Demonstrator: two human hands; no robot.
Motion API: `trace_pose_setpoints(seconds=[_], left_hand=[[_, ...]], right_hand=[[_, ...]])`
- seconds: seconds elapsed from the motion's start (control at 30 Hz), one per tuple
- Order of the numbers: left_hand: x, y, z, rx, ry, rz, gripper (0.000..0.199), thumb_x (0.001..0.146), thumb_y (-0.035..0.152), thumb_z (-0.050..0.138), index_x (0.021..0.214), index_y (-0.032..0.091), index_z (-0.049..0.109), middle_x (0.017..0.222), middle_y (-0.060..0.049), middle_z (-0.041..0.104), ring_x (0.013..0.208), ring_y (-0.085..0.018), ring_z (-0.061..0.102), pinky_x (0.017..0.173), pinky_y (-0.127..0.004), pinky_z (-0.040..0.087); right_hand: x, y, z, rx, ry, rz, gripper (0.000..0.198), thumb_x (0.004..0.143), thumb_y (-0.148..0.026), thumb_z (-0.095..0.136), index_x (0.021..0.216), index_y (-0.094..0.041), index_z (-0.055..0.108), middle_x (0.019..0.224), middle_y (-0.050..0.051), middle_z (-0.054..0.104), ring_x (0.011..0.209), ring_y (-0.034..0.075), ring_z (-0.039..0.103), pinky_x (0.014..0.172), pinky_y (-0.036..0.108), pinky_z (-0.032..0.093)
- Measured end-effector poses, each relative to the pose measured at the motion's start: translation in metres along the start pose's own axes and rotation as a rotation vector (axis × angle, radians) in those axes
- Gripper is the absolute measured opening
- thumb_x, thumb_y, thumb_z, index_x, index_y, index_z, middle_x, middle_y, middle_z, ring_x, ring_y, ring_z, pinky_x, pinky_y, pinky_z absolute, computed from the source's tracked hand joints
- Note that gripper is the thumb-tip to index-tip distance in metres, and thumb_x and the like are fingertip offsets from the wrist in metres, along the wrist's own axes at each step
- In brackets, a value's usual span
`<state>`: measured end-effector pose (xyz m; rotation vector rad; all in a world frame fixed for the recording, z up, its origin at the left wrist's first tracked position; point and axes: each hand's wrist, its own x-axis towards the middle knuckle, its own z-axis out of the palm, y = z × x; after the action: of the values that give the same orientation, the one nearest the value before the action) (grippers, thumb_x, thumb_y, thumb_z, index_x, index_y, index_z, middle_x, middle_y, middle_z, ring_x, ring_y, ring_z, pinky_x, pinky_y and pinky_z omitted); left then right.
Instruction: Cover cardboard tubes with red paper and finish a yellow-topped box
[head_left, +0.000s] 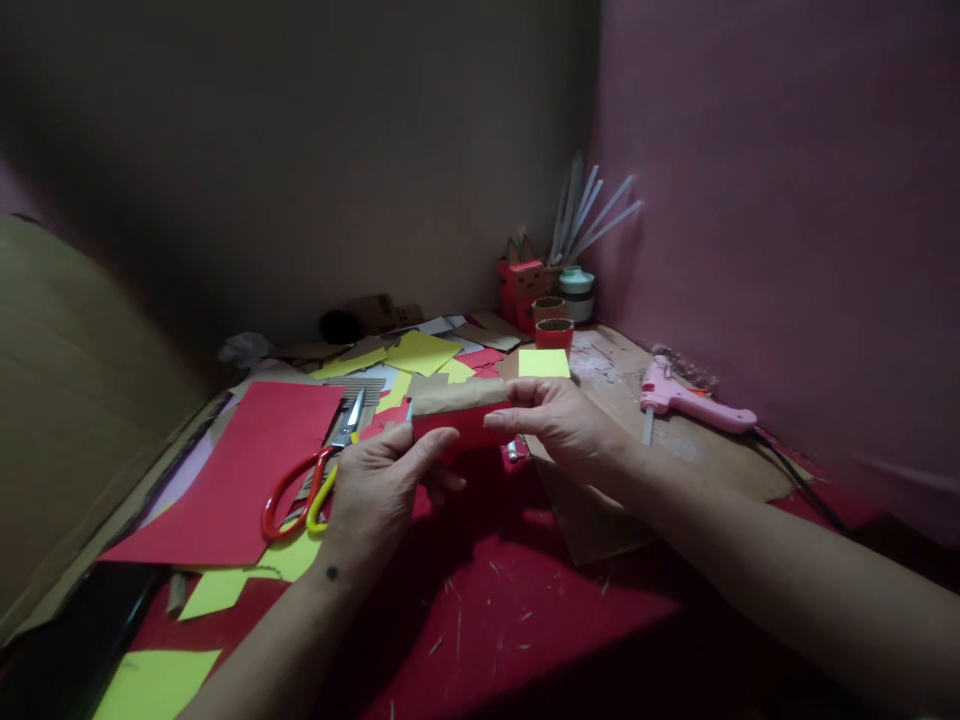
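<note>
Between my two hands is a small piece of cardboard (pixel 459 397), tan along its upper strip and red below. My left hand (pixel 382 470) pinches its left end, thumb on the near face. At the right end, my right hand (pixel 559 418) grips it between thumb and fingers. The piece is raised above the red tabletop (pixel 480 600). Just left of my left hand lie scissors (pixel 300 490) with one red and one yellow handle, blades pointing away. A large red paper sheet (pixel 225 480) is beside them.
Yellow and red paper scraps (pixel 420 352) lie at the back. A pink glue gun (pixel 690 400) with its cord rests on brown cardboard (pixel 622 380) at right. Behind stand red cardboard tubes (pixel 553 335), a lidded jar (pixel 576 290) and white glue sticks (pixel 600 215). Walls border the workspace.
</note>
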<state>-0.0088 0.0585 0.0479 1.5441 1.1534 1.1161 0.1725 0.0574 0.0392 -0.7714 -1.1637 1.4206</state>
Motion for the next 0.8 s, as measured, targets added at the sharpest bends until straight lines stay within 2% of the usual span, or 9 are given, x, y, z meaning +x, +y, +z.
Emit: trace_pose_setpoints(seconds=[0.17, 0.33, 0.43, 0.7, 0.8], left_hand=[[-0.0021, 0.0021, 0.0018, 0.008, 0.017, -0.008, 0.019, 0.078, 0.032, 0.068, 0.07, 0.015, 0.07, 0.052, 0.0, 0.069, 0.048, -0.011, 0.059, 0.052, -0.021, 0.047], [-0.0022, 0.0029, 0.0022, 0.004, 0.036, -0.002, 0.016, 0.077, 0.029, 0.069, 0.069, 0.016, 0.071, 0.054, 0.0, 0.07, 0.049, -0.01, 0.058, 0.051, -0.019, 0.046], [-0.0014, 0.0026, 0.0023, 0.001, 0.036, -0.001, 0.016, 0.076, 0.029, 0.069, 0.067, 0.016, 0.07, 0.054, -0.001, 0.07, 0.048, -0.01, 0.057, 0.05, -0.019, 0.046], [-0.0014, 0.003, 0.0027, -0.003, 0.026, -0.054, 0.021, 0.076, 0.035, 0.07, 0.074, 0.014, 0.072, 0.051, -0.002, 0.069, 0.044, -0.011, 0.056, 0.048, -0.02, 0.046], [-0.0023, 0.0039, 0.0025, 0.003, 0.028, -0.067, 0.022, 0.076, 0.036, 0.07, 0.075, 0.014, 0.072, 0.051, -0.002, 0.069, 0.045, -0.011, 0.057, 0.049, -0.021, 0.046]], right_hand=[[-0.0018, -0.0017, 0.0024, 0.044, -0.011, 0.029, 0.019, 0.07, -0.021, 0.075, 0.088, -0.017, 0.073, 0.072, 0.001, 0.072, 0.061, 0.013, 0.063, 0.066, 0.029, 0.049], [-0.0023, 0.0015, 0.0014, 0.046, -0.015, -0.017, 0.016, 0.071, -0.02, 0.074, 0.087, -0.019, 0.074, 0.078, 0.002, 0.073, 0.076, 0.016, 0.066, 0.081, 0.032, 0.048], [-0.0027, 0.0022, 0.0015, 0.038, -0.026, -0.032, 0.018, 0.073, -0.019, 0.072, 0.09, -0.019, 0.074, 0.081, 0.003, 0.074, 0.077, 0.016, 0.066, 0.083, 0.033, 0.048], [-0.0027, 0.0004, 0.0054, 0.049, 0.024, 0.01, 0.013, 0.07, -0.016, 0.073, 0.082, -0.02, 0.073, 0.074, 0.001, 0.072, 0.071, 0.015, 0.065, 0.079, 0.034, 0.048], [-0.0027, 0.0003, 0.0062, 0.049, 0.045, 0.035, 0.014, 0.069, -0.016, 0.073, 0.082, -0.02, 0.073, 0.074, 0.0, 0.073, 0.064, 0.013, 0.063, 0.069, 0.03, 0.049]])
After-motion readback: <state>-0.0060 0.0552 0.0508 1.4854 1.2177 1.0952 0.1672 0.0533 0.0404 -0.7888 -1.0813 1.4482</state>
